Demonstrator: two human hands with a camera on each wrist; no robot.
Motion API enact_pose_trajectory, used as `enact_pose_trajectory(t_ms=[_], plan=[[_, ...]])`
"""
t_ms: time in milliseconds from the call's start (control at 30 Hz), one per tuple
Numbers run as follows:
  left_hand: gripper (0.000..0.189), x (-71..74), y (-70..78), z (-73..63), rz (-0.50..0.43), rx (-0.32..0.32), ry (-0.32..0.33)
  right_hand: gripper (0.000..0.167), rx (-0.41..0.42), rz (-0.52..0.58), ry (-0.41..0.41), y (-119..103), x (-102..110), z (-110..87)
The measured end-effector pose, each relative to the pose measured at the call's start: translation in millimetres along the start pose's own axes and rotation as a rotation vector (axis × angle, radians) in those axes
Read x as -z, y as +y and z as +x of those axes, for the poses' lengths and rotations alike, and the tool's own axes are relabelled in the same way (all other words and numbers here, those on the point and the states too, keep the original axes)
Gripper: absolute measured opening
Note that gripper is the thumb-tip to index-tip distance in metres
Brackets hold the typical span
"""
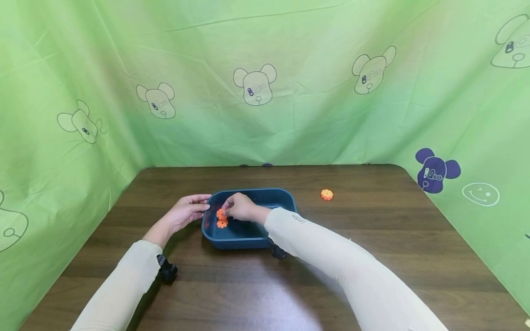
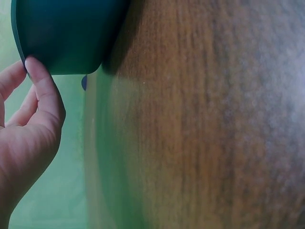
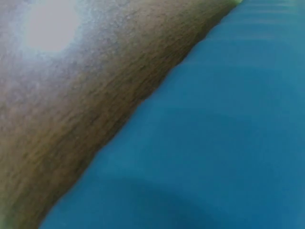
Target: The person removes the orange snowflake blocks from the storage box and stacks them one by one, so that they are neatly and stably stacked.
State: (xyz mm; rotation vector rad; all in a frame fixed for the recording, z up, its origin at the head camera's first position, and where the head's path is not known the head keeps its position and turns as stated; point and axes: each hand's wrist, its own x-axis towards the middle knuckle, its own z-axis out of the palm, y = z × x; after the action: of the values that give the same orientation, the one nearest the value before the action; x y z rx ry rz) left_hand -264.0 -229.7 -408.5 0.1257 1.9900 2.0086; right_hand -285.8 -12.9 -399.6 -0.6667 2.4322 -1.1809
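Observation:
A dark blue plastic basin (image 1: 242,244) sits on the wooden table. My left hand (image 1: 187,213) pinches its left rim between thumb and fingers; in the left wrist view the thumb (image 2: 40,81) lies against the basin's outer wall (image 2: 71,38). Over the basin's left part, my right hand (image 1: 241,208) pinches an orange notched disc (image 1: 221,214) with its fingertips. Just below that disc shows another orange disc (image 1: 222,223) inside the basin; whether the two touch I cannot tell. Only the basin's wall (image 3: 214,143) and the table fill the right wrist view, without the hand.
Another orange notched disc (image 1: 326,194) lies on the table (image 1: 372,239), right of the basin. A green printed cloth (image 1: 207,128) hangs behind and on both sides of the table. Black wrist cameras (image 1: 167,270) are strapped at both sleeves.

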Motion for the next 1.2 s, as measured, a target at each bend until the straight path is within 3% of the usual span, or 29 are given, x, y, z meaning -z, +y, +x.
enact_pose_trajectory(t_ms=[333,600,833,1200], plan=[[0.050,-0.8,0.4,0.5,0.005,-0.007,-0.002,0.014,-0.029,0.100,0.038,5.7,9.8,-4.5],[0.050,-0.2,-1.1,2.1,0.005,-0.003,0.001,0.017,0.002,0.227,-0.011,7.9,18.5,-11.5],[0.051,0.7,-2.1,2.5,0.008,0.002,0.000,0.030,0.022,0.263,-0.062,12.7,31.2,-19.4],[0.052,1.6,-2.5,2.7,0.022,0.018,0.007,0.037,0.067,0.388,-0.101,25.7,50.2,-29.6]])
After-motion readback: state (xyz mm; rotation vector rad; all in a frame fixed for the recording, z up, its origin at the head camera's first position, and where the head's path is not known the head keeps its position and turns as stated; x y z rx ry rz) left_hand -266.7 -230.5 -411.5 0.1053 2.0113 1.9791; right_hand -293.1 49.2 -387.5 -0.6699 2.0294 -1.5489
